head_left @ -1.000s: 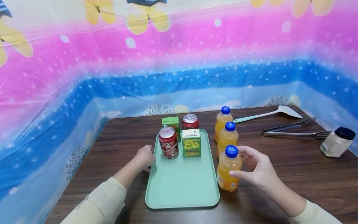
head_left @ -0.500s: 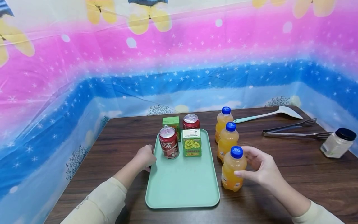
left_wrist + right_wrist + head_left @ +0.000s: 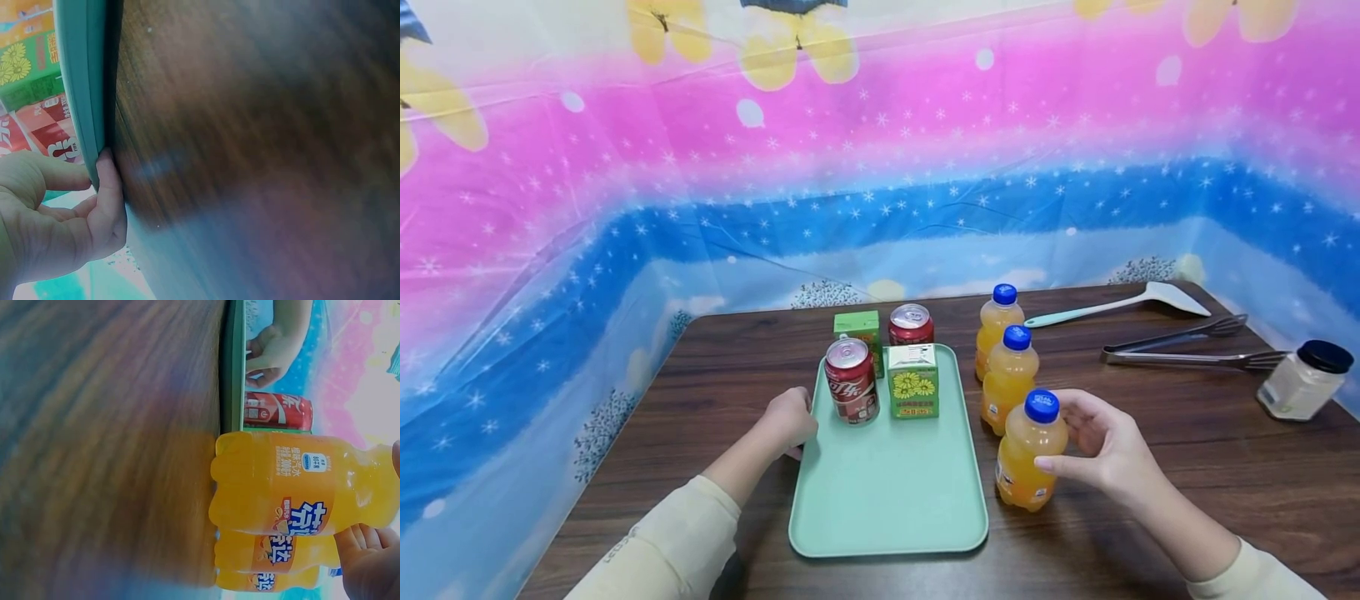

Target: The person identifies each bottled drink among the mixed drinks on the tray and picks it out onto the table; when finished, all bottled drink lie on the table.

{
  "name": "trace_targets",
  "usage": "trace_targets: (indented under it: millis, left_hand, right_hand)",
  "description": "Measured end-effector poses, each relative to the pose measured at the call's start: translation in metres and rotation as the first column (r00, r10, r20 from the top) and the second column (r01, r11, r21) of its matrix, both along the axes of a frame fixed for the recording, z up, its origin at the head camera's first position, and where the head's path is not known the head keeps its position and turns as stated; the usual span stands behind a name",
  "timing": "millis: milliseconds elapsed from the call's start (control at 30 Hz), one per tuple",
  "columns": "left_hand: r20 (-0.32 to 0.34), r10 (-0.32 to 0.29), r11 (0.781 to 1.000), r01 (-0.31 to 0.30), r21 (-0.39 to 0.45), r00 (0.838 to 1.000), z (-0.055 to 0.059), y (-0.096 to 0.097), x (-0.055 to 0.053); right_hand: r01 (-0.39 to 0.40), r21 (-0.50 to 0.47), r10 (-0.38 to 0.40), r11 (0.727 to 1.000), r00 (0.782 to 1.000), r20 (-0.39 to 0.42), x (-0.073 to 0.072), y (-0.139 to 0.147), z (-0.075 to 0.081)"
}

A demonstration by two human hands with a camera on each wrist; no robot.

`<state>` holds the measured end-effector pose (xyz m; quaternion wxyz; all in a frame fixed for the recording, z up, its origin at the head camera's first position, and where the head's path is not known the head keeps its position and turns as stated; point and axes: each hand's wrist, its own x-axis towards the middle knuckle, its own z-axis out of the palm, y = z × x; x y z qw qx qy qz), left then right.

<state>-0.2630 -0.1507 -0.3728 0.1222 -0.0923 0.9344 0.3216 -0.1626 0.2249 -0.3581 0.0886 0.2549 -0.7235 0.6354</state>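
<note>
My left hand (image 3: 788, 418) pinches the left rim of a pale green tray (image 3: 887, 500); in the left wrist view, the thumb lies over the rim and a finger is under it. On the tray stand a red cola can (image 3: 852, 383) and a green drink carton (image 3: 913, 387) with yellow flowers. Behind them are another green carton (image 3: 859, 327) and a second red can (image 3: 912, 327). To the tray's right, my right hand (image 3: 1108, 446) holds an orange soda bottle (image 3: 1028, 458) upright, thumb in front and fingers behind.
Two more orange soda bottles (image 3: 1009, 379) stand in a row behind the held one. At the right lie a white spatula (image 3: 1157, 296) and metal tongs (image 3: 1180, 360). A jar (image 3: 1300, 387) with a black lid stands near the right table edge. A patterned cloth (image 3: 880, 167) hangs behind.
My right hand and the held orange soda bottle have shifted a little to the right, away from the tray's edge. My left hand and the tray have stayed in place.
</note>
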Motion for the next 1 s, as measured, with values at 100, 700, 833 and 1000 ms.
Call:
trace_targets:
  millis: [100, 700, 833, 1000]
  left_hand:
    - [-0.007, -0.008, 1.0, 0.008, 0.0, 1.0, 0.0, 0.0, 0.0]
    - [0.005, -0.001, 1.0, 0.0, 0.027, 1.0, 0.001, -0.001, 0.0]
    - [-0.005, -0.005, 0.999, 0.005, 0.053, 1.0, 0.004, -0.003, 0.004]
    - [-0.052, -0.035, 0.997, 0.038, 0.07, 0.998, 0.01, -0.015, 0.008]
  right_hand:
    - [0.008, 0.023, -0.008, 1.0, 1.0, 0.023, 0.0, 0.001, 0.001]
    - [-0.024, 0.097, 0.024, 0.995, 1.0, -0.001, -0.006, 0.004, 0.0]
    - [-0.043, 0.149, 0.049, 0.988, 0.998, -0.039, -0.006, 0.009, 0.001]
    - [0.004, 0.206, 0.016, 0.978, 0.995, -0.094, -0.01, 0.021, 0.005]
